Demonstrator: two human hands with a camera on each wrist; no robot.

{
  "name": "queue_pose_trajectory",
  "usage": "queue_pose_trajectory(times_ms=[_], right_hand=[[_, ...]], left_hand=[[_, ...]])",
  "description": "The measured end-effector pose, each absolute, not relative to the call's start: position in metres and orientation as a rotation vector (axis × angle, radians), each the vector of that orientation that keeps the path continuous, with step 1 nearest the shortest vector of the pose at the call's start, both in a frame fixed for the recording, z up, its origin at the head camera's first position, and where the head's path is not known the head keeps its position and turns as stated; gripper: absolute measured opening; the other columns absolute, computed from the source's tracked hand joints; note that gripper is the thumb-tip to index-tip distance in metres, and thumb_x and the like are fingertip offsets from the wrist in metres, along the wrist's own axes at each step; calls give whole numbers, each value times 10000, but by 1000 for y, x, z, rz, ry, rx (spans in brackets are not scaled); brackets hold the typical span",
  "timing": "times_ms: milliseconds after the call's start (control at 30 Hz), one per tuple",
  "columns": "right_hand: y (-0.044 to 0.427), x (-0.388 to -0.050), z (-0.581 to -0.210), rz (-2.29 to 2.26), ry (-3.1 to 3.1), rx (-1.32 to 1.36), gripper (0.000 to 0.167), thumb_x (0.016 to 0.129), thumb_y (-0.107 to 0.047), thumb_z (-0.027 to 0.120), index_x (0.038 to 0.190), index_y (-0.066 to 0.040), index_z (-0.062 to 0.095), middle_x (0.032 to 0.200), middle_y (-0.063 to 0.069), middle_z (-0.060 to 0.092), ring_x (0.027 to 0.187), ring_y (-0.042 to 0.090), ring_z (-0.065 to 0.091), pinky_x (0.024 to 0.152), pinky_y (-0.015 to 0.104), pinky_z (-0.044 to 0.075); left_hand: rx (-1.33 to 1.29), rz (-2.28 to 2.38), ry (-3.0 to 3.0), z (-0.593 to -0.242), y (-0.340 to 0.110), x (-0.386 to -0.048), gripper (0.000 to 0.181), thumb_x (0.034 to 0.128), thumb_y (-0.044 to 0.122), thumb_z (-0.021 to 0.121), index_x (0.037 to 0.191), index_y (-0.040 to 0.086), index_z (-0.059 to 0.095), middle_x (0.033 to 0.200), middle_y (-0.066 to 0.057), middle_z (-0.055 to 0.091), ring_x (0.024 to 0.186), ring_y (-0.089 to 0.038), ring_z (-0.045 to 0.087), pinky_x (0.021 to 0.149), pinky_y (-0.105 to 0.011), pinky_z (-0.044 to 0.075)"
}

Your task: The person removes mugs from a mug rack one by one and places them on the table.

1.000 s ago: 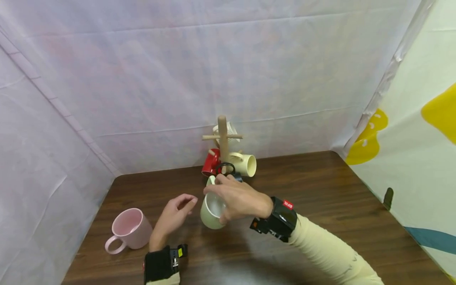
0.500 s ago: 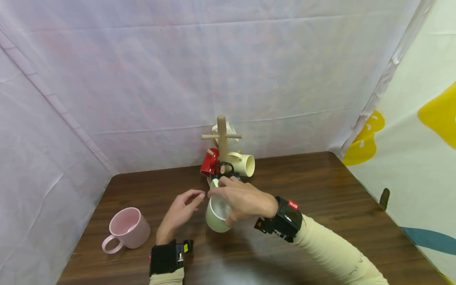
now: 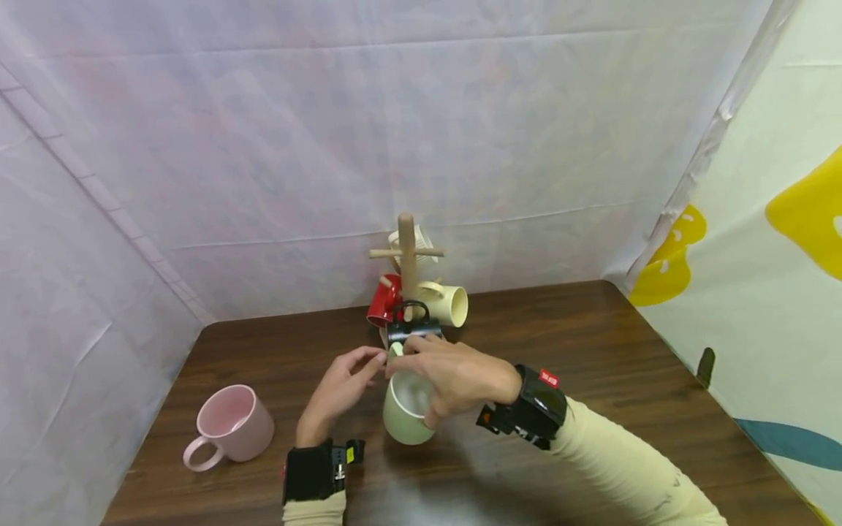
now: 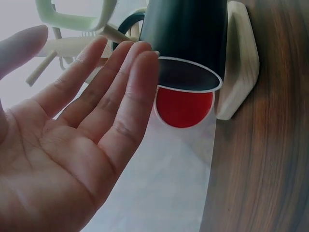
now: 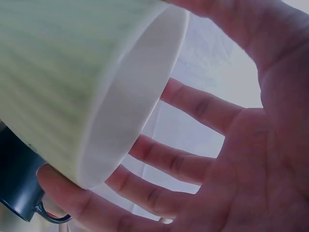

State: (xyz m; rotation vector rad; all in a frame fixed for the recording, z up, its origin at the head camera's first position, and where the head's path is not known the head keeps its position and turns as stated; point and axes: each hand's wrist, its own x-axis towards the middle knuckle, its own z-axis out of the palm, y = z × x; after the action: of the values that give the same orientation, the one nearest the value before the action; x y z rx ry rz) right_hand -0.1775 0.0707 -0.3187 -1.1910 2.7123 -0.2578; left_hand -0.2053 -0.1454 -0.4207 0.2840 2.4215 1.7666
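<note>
My right hand (image 3: 460,376) grips a light green mug (image 3: 404,427) by its rim, fingers and thumb spread around the mouth. The mug's white inside shows in the right wrist view, where the fingers (image 5: 193,164) lie along the rim. Its handle (image 4: 72,20) points toward the rack. Close to that handle is my left hand (image 3: 342,387), its fingers extended and holding nothing in the left wrist view; whether a fingertip touches the handle I cannot tell. Just beyond both hands, a black mug (image 3: 414,332) hangs low on the wooden mug rack (image 3: 406,232).
A red mug (image 3: 384,305), a pale yellow mug (image 3: 452,305) and a white mug (image 3: 424,241) are also on the rack. At the left, a pink mug (image 3: 238,435) stands upright on the dark wood table (image 3: 539,343). White cloth (image 3: 296,146) hangs behind.
My left hand has moved right, toward the green mug's handle. The right hand has shifted slightly right and nearer me with the mug, uncovering more of the black mug.
</note>
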Motion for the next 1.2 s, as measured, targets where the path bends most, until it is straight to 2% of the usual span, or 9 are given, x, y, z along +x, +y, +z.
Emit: queue_pose_trajectory(times_ms=[133,300,467,567,633,833,1000,1200], right_hand=[[72,-177,-318,-256,2678,-1202,756,634,-255,929,1301,-329,582,1245,-47,497,1123,147,494,829,311,507],[74,-176,-318,-249,2634,-1214,755,636,-223,927,1293,-357,581,1215,-59,505,1085,126,492,842,311,488],[74,-176,-320,-219,2604,-1220,790,632,-222,937,1308,-401,569,1267,-80,489,1118,122,484,871,335,485],[73,-175,-320,-209,2586,-1221,819,634,-224,941,1330,-412,554,1341,-85,470,1170,122,471,891,353,495],[73,-175,-320,-202,2577,-1224,826,638,-229,942,1341,-410,546,1386,-84,453,1197,121,463,902,364,499],[72,-174,-320,-184,2551,-1254,819,645,-225,938,1347,-379,547,1421,-78,440,1226,114,451,922,376,497],[71,-173,-321,-176,2538,-1288,810,639,-221,941,1339,-361,558,1418,-83,445,1247,111,441,953,379,486],[70,-172,-322,-175,2530,-1301,818,646,-211,939,1350,-357,550,1427,-80,433,1260,119,421,964,354,483]], left_hand=[[302,1769,2414,-421,-142,-206,397,1001,366,579,1239,55,644,1260,-115,640,1008,-253,651,876,-456,537],[346,1767,2370,-418,-138,-205,378,1000,393,572,1202,89,668,1128,-85,671,926,-191,634,856,-459,527],[382,1759,2283,-417,-136,-203,422,994,444,561,1217,100,661,1118,-92,652,917,-205,625,811,-401,542],[421,1756,2254,-419,-134,-203,437,1001,443,547,1230,86,657,1183,-94,649,959,-203,628,819,-415,548],[451,1759,2236,-419,-133,-203,429,1010,431,536,1216,77,663,1167,-95,654,963,-200,627,809,-415,549],[493,1767,2201,-422,-131,-204,392,1030,392,508,1051,40,678,934,-36,635,835,-175,600,720,-337,524],[476,1766,2173,-424,-133,-202,353,1043,355,489,895,61,617,797,-6,566,724,-161,544,669,-308,467],[429,1786,2116,-424,-135,-199,381,1026,432,493,838,111,573,811,-6,532,765,-170,529,707,-313,442]])
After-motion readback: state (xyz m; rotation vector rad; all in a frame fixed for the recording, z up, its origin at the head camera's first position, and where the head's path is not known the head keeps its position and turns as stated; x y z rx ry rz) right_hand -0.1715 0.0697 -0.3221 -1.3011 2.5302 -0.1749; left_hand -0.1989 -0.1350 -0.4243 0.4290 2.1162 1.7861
